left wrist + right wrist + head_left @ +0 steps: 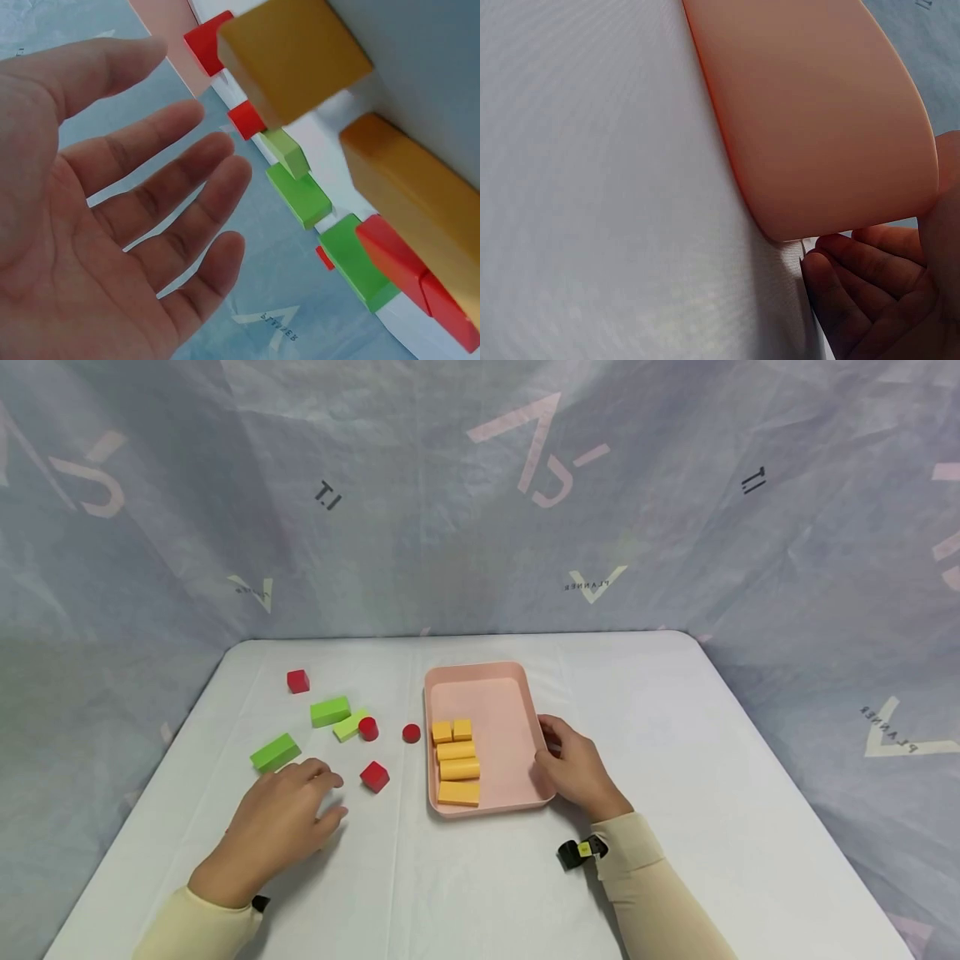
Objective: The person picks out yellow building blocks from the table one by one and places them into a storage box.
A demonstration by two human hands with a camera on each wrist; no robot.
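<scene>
My left hand [281, 814] hovers over the left part of the table with its fingers spread and nothing between them. Just right of its fingertips lies a red cube [375, 777]; a green block [275, 752] sits beyond the knuckles. Under that hand, hidden from the head view, the left wrist view has a yellow cube [292, 64], a long yellow block [416, 202] and red pieces [405, 266]. My right hand [581, 768] grips the right rim of a pink tray [510, 727], thumb over the edge and fingers outside. Several yellow blocks [459, 769] line the tray's left side.
Farther back on the left lie another green block [330, 712], a thin light-green block [348, 727], a red cylinder [368, 729] and a red cube [297, 682]. A round red piece [411, 733] is close to the tray's left wall. Grey printed cloth [450, 527] hangs behind the white table [675, 735].
</scene>
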